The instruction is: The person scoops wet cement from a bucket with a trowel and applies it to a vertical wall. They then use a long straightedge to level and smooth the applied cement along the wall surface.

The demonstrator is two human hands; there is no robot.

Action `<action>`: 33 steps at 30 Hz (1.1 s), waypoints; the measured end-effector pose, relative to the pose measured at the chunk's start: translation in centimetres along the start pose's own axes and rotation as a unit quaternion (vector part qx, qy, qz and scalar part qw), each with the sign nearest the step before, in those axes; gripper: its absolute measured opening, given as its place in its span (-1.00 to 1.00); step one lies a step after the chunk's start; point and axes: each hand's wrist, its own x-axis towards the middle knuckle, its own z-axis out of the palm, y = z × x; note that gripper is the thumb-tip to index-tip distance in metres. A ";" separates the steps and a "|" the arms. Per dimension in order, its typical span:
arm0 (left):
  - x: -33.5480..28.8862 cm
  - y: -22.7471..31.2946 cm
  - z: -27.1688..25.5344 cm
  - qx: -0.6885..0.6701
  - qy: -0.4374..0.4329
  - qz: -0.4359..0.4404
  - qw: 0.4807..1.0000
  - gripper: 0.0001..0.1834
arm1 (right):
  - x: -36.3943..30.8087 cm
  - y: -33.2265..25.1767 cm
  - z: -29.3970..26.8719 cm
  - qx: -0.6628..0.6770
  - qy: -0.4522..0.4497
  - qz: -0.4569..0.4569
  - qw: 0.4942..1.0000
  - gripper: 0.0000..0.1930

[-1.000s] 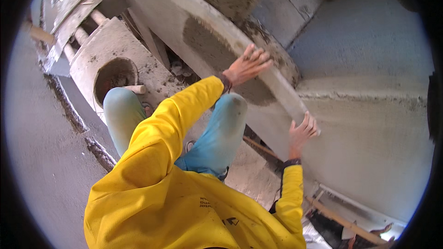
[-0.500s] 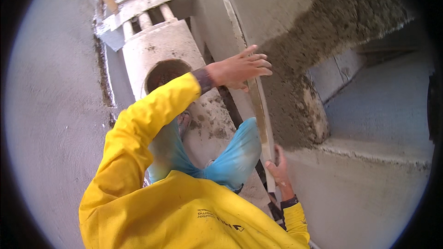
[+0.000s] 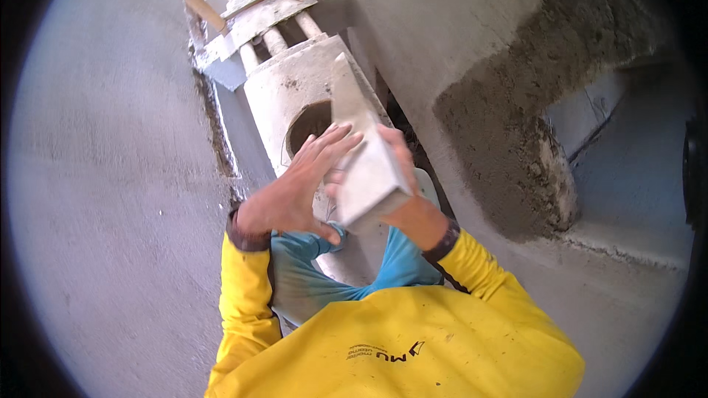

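Note:
A long pale straightedge bar (image 3: 374, 175) with a boxy end points toward me over the plank, slightly blurred. My right hand (image 3: 414, 210) is closed around it from the right and below, with some fingertips showing at its left side. My left hand (image 3: 289, 193) is at the bar's left side, fingers stretched and thumb apart. Its fingertips overlap the bar's near part, and whether they touch is hard to tell. Behind the bar is a round bucket (image 3: 308, 127), partly covered by it.
Wet dark mortar (image 3: 490, 121) coats the right wall around a recessed opening (image 3: 627, 169). A smooth grey wall (image 3: 110, 177) rises on the left. Below me runs a dusty plank (image 3: 276, 77), with bamboo poles (image 3: 193, 1) and boards (image 3: 269, 13) beyond it.
The straightedge has come off the right wall and swung in front of me, its end toward me. My right hand moved up and inward with it; my left hand drew back to its left side.

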 end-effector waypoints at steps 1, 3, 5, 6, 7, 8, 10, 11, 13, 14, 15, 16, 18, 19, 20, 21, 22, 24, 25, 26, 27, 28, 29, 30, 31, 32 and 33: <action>-0.4 0.0 0.1 -0.001 0.026 0.026 0.999 0.49 | 1.2 0.9 1.8 -0.017 0.055 -0.046 0.997 -0.40; -0.9 -1.4 -0.6 0.109 0.134 0.089 0.981 0.06 | 5.1 2.2 0.9 -0.007 -0.016 -0.053 0.998 -0.30; -2.0 -3.5 -0.8 0.066 0.274 0.019 0.959 -0.16 | 6.8 3.7 2.0 -0.142 0.040 -0.022 0.989 -0.14; -2.6 -4.6 -0.8 0.023 0.329 0.002 0.944 -0.18 | 8.0 4.8 2.0 -0.173 0.051 0.007 0.984 -0.06; -3.0 -5.2 -0.8 0.010 0.350 -0.014 0.936 -0.19 | 8.9 4.9 2.1 -0.204 0.059 0.039 0.976 0.02; -3.3 -5.6 -0.7 -0.002 0.371 -0.030 0.928 -0.19 | 9.1 4.2 1.8 -0.237 0.043 0.044 0.970 -0.02; -4.0 -6.5 -0.5 0.004 0.423 -0.064 0.904 -0.20 | 9.3 3.1 1.4 -0.302 0.013 0.068 0.951 -0.09; -4.0 -7.0 -0.5 0.019 0.450 -0.077 0.889 -0.20 | 10.1 2.5 -0.7 -0.423 0.005 0.021 0.906 -0.13; -3.5 -7.9 -0.7 0.028 0.499 -0.064 0.864 -0.24 | 12.2 0.9 -7.3 -0.639 -0.006 -0.065 0.767 -0.18; -3.2 -8.5 -1.5 0.024 0.525 -0.039 0.850 -0.28 | 12.0 1.5 -8.8 -0.799 0.164 -0.148 0.560 -0.32; -2.6 -8.6 -2.0 0.017 0.549 -0.026 0.835 -0.30 | 12.1 1.1 -12.4 -0.884 0.207 -0.235 0.347 -0.44; -2.0 -8.5 -2.6 0.012 0.574 -0.013 0.819 -0.31 | 12.3 0.3 -16.9 -0.915 0.238 -0.305 0.112 -0.55; -1.2 -7.7 -3.7 0.000 0.625 -0.027 0.780 -0.28 | 12.2 -1.6 -23.2 -0.973 0.183 -0.126 -0.064 -0.68; -1.0 -7.7 -4.1 -0.003 0.638 -0.014 0.770 -0.27 | 12.4 -1.5 -24.6 -0.975 0.208 -0.073 0.012 -0.67; -0.7 -7.8 -4.3 -0.007 0.651 -0.002 0.759 -0.26 | 12.7 -1.2 -25.7 -0.969 0.229 -0.020 0.089 -0.63; -0.6 -7.9 -4.7 -0.009 0.666 0.012 0.746 -0.25 | 13.1 -1.2 -25.9 -0.955 0.247 0.030 0.163 -0.58; -0.6 -8.2 -5.0 -0.014 0.665 0.002 0.747 -0.24 | 13.5 -1.3 -26.0 -0.959 0.236 0.052 0.146 -0.58; -1.0 -8.7 -5.4 -0.022 0.665 -0.017 0.746 -0.23 | 14.2 -1.8 -25.5 -0.966 0.212 0.095 0.110 -0.56; -0.8 -8.7 -5.5 -0.030 0.668 0.004 0.744 -0.23 | 14.3 -2.1 -24.9 -0.962 0.206 0.126 0.128 -0.54; -0.3 -8.6 -5.7 -0.038 0.669 0.026 0.742 -0.22 | 14.5 -2.4 -24.2 -0.956 0.199 0.157 0.147 -0.53; -0.3 -8.6 -5.8 -0.042 0.674 0.045 0.736 -0.22 | 14.6 -2.4 -22.8 -0.951 0.186 0.189 0.162 -0.51; -1.0 -8.9 -5.6 -0.044 0.682 0.049 0.728 -0.23 | 13.7 -2.1 -20.6 -0.948 0.173 0.176 0.202 -0.51; -2.0 -9.2 -5.3 -0.038 0.694 0.048 0.717 -0.24 | 11.4 -1.8 -17.8 -0.944 0.148 0.167 0.241 -0.51; -2.3 -9.0 -5.3 -0.031 0.701 0.052 0.711 -0.25 | 8.9 -2.0 -15.9 -0.938 0.127 0.154 0.285 -0.51; -2.0 -8.3 -5.6 -0.029 0.709 0.056 0.703 -0.25 | 6.9 -2.5 -15.4 -0.920 0.146 0.131 0.339 -0.50; -0.6 -7.5 -6.1 -0.030 0.712 0.069 0.698 -0.25 | 5.2 -3.1 -18.7 -0.927 0.110 -0.002 0.358 -0.50; -1.4 -7.0 -6.2 -0.022 0.723 0.070 0.687 -0.25 | 2.4 -2.9 -16.0 -0.835 0.144 0.061 0.528 -0.54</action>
